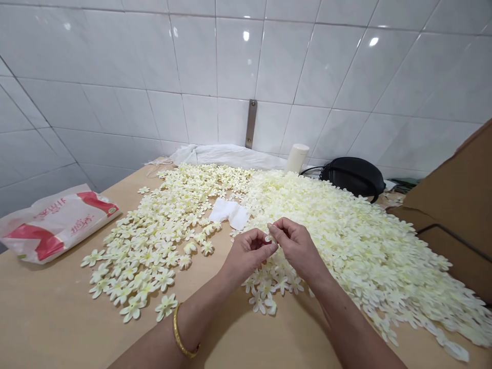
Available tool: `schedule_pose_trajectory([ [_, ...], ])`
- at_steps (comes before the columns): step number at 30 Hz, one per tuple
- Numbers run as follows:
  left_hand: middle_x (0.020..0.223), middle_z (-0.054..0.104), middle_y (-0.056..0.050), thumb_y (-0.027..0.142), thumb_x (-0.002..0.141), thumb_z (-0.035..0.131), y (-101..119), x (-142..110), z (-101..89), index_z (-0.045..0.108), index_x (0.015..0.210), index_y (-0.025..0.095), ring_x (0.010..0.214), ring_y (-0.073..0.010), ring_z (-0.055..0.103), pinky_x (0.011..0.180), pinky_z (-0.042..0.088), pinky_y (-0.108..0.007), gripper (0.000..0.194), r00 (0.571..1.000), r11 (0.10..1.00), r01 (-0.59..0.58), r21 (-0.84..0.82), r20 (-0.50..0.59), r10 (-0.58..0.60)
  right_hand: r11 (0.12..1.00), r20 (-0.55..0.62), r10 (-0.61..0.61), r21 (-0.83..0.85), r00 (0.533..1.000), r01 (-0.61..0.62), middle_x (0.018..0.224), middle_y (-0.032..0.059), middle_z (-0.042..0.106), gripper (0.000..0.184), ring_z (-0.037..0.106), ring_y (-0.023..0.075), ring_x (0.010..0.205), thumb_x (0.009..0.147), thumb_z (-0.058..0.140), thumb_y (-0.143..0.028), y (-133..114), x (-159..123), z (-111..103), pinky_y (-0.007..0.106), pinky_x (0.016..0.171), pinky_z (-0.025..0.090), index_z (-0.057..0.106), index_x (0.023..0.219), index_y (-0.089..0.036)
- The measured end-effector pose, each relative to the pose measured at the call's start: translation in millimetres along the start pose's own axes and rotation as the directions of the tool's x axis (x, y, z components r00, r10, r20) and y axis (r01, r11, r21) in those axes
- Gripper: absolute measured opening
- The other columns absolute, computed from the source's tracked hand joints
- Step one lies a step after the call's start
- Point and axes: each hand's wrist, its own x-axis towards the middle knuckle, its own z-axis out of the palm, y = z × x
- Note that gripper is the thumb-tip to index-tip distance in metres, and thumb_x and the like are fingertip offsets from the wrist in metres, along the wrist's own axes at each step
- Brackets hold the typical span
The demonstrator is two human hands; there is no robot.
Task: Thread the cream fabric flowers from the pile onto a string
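Both hands meet over the near edge of a large heap of pale yellow-white artificial flower petals (pixel 369 246). My left hand (pixel 249 252), with a gold bangle on its wrist, pinches a small whitish flower piece (pixel 268 238) between thumb and fingertips. Right beside it, the thumb and forefinger of my right hand (pixel 294 243) close on the same small piece, which the fingers largely cover. To the left lies a looser spread of fuller artificial flowers (pixel 142 261) with yellow centres. A crumpled white tissue (pixel 229 212) rests between the two groups.
A red-and-white plastic packet (pixel 61 220) lies at the table's left. Behind the heap stand a cream cylindrical container (pixel 296 159) and a black rounded case (pixel 351 177). White plastic sheeting (pixel 230 156) runs along the tiled wall. A brown cardboard box (pixel 453 205) borders the right side.
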Motion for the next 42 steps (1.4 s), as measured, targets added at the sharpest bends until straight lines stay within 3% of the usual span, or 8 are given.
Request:
schedule_pose_trajectory([
  [4,0.052,0.048,0.005,0.034,0.059,0.067,0,0,0.1,0.052,0.067,0.015,0.040,-0.0049,0.041,0.040,0.035,-0.019,0.026,1.000,0.999,-0.001,-0.049,0.001,0.001,0.997,-0.099,-0.017,-0.077,0.995,0.009,0.048,-0.0056,0.024,0.041,0.026,0.0082,0.047,0.079,0.042,-0.043,3,0,8,0.023,0.044,0.023,0.027,0.050,-0.019],
  [10,0.045,0.047,0.004,0.031,0.064,0.062,-2,1,0.3,0.049,0.057,0.015,0.039,-0.0062,0.043,0.041,0.036,-0.019,0.022,0.998,0.997,-0.011,-0.077,-0.055,0.007,0.997,-0.167,-0.029,-0.072,0.986,0.017,0.045,-0.0053,0.021,0.045,0.024,0.0081,0.043,0.081,0.039,-0.047,3,0,6,0.024,0.041,0.022,0.024,0.048,-0.020],
  [14,0.044,0.048,0.004,0.029,0.063,0.062,-1,1,-0.5,0.049,0.056,0.015,0.038,-0.0060,0.042,0.041,0.036,-0.019,0.020,0.996,0.996,-0.026,-0.085,-0.091,0.019,0.957,-0.288,-0.144,-0.284,0.947,0.059,0.051,-0.0009,0.041,0.031,0.038,0.0123,0.050,0.081,0.042,-0.037,4,3,-4,0.026,0.049,0.032,0.045,0.056,-0.019],
  [19,0.042,0.047,0.004,0.027,0.064,0.062,0,2,-2.9,0.050,0.056,0.016,0.038,-0.0062,0.041,0.041,0.036,-0.019,0.018,0.991,0.998,-0.051,-0.047,-0.130,0.044,0.779,-0.346,-0.395,-0.618,0.851,0.110,0.089,0.0115,0.055,0.019,0.044,0.0251,0.087,0.077,0.047,-0.028,6,5,-12,0.038,0.075,0.035,0.062,0.074,-0.017],
  [23,0.044,0.045,0.005,0.026,0.066,0.060,-1,2,-3.9,0.050,0.056,0.015,0.039,-0.0058,0.041,0.041,0.034,-0.018,0.017,0.989,0.997,-0.079,-0.004,-0.128,0.078,0.899,-0.093,-0.219,-0.406,0.971,0.164,0.081,0.0066,0.058,0.018,0.049,0.0200,0.079,0.078,0.047,-0.030,0,2,-10,0.032,0.068,0.038,0.060,0.079,-0.018],
  [26,0.044,0.044,0.005,0.026,0.066,0.060,-2,2,-3.3,0.050,0.057,0.015,0.039,-0.0053,0.040,0.041,0.033,-0.018,0.017,0.989,0.996,-0.084,0.006,-0.118,0.084,0.972,0.086,-0.033,-0.229,0.996,0.053,0.069,0.0017,0.056,0.015,0.049,0.0155,0.065,0.076,0.049,-0.031,-4,0,-7,0.027,0.056,0.036,0.056,0.071,-0.019],
  [37,0.060,0.048,0.005,0.033,0.064,0.064,1,0,0.6,0.052,0.073,0.016,0.046,-0.0052,0.043,0.045,0.037,-0.019,0.022,0.997,0.997,-0.011,-0.074,-0.078,0.005,0.943,-0.133,-0.173,-0.308,0.976,0.125,0.051,-0.0034,0.036,0.032,0.036,0.0105,0.051,0.083,0.036,-0.031,4,-3,15,0.023,0.049,0.027,0.033,0.053,-0.019],
  [42,0.052,0.045,0.006,0.030,0.062,0.065,-2,0,3.7,0.051,0.070,0.016,0.042,-0.0056,0.044,0.043,0.037,-0.019,0.021,0.996,0.994,-0.015,-0.108,-0.088,0.005,0.991,-0.132,-0.076,-0.119,0.988,0.060,0.045,-0.0048,0.032,0.040,0.034,0.0086,0.044,0.082,0.035,-0.043,7,0,17,0.021,0.044,0.027,0.030,0.050,-0.019],
])
